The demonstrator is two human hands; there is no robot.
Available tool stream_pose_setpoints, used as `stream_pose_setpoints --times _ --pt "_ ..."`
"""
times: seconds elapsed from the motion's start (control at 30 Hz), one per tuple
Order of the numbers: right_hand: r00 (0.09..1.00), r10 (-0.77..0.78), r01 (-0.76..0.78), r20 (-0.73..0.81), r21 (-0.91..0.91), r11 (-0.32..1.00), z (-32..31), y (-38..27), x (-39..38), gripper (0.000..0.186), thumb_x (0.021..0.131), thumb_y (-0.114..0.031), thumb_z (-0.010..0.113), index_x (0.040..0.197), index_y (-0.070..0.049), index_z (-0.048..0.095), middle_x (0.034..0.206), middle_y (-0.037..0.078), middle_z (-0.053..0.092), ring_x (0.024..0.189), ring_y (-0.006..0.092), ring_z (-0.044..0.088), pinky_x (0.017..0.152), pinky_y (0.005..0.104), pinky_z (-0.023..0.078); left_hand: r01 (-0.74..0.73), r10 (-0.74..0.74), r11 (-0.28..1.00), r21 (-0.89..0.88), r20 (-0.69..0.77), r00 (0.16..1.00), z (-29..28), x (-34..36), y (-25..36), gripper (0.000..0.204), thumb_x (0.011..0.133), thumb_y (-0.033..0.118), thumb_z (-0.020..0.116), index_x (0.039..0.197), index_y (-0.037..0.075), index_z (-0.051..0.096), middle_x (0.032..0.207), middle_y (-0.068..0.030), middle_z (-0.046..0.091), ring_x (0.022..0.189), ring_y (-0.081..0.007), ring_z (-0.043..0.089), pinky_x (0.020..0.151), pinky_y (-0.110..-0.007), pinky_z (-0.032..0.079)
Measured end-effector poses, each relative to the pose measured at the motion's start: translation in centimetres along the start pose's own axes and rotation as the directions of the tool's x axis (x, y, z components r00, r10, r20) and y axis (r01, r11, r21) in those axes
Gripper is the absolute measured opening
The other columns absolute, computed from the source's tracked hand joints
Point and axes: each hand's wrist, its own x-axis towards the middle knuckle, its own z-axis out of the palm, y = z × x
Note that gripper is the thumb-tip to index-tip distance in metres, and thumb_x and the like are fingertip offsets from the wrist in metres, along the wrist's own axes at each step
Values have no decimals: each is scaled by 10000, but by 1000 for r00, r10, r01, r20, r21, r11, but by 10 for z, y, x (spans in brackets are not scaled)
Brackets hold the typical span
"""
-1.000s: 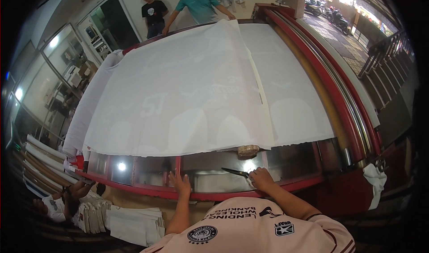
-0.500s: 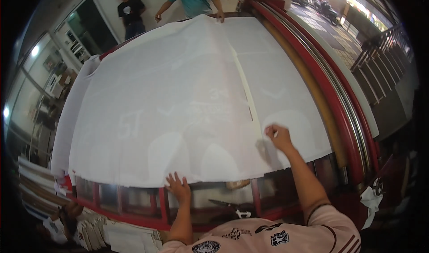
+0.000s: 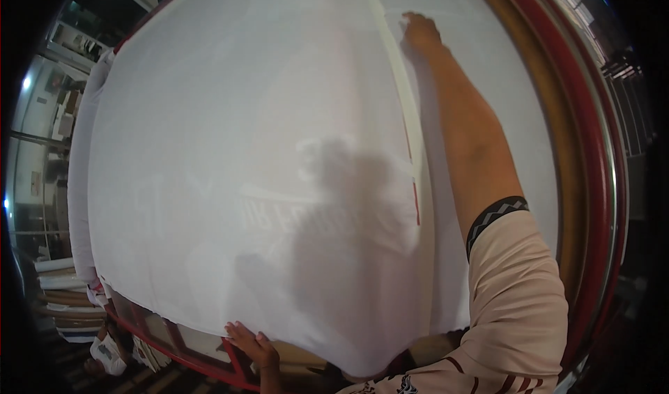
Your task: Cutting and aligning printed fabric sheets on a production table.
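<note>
A broad, thin white sheet (image 3: pixel 188 122) covers the red-framed table, with faint mirrored lettering and shapes showing through. A narrow cream strip (image 3: pixel 401 80) runs along its right side, and another white panel (image 3: pixel 481 45) lies beyond that strip. My right hand (image 3: pixel 421 35) reaches far over this panel, just right of the strip. Its fingers are curled, and what they pinch, if anything, is hidden. At the near edge of the sheet, my left hand (image 3: pixel 254 345) lies with fingers spread, touching or just beside the edge. My shadow falls across the middle of the sheet.
A brown roller (image 3: pixel 557 136) and a red rail (image 3: pixel 592 115) border the right side. White material (image 3: pixel 82 185) hangs over the left edge. Several long rolls (image 3: pixel 66 303) are stacked at lower left, near another person (image 3: pixel 108 356).
My right hand has moved from the near part of the sheet to far forward along the strip. The view has come closer over the table, and the co-worker's hands have left it.
</note>
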Motion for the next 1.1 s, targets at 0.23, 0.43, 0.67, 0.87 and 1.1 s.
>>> stream_pose_setpoints --times 0.23,0.43,0.67,0.87,1.1 --pt "904 -421 418 79 -376 827 50 46 89 540 854 -195 597 1388 -162 524 1389 223 517 1352 355 425 1156 438 304 -73 72 995 63 19 997 26 3 -11 686 1032 490 246 1529 18 234 1558 -281 231 1458 -448 196 1158 -644 69" --pt "929 -350 325 -118 -187 927 34 29 69 258 854 -179 537 932 -40 740 945 220 698 903 404 659 841 482 520 -82 82 994 65 5 997 21 0 -15 693 1029 502 233 1528 21 242 1554 -279 240 1454 -443 211 1163 -640 71" --pt "951 -296 291 -86 -62 955 28 3 52 191 814 -114 555 800 -25 724 878 226 690 844 394 660 799 472 524 -75 73 996 53 33 997 15 3 -10 686 1031 488 241 1521 8 254 1550 -284 244 1450 -454 214 1164 -640 67" --pt "892 -423 389 -159 -207 898 70 47 105 153 806 -115 575 754 -14 677 826 238 663 798 399 639 760 474 516 -75 73 997 34 50 996 21 0 -16 669 1036 468 239 1520 7 255 1547 -286 254 1451 -456 209 1167 -633 64" --pt "859 -395 270 -325 -368 890 55 52 73 215 829 -129 580 994 4 613 927 263 641 913 410 613 814 506 483 -89 83 993 72 80 993 17 2 -18 654 1038 455 255 1516 9 267 1553 -263 265 1454 -458 201 1163 -632 73"
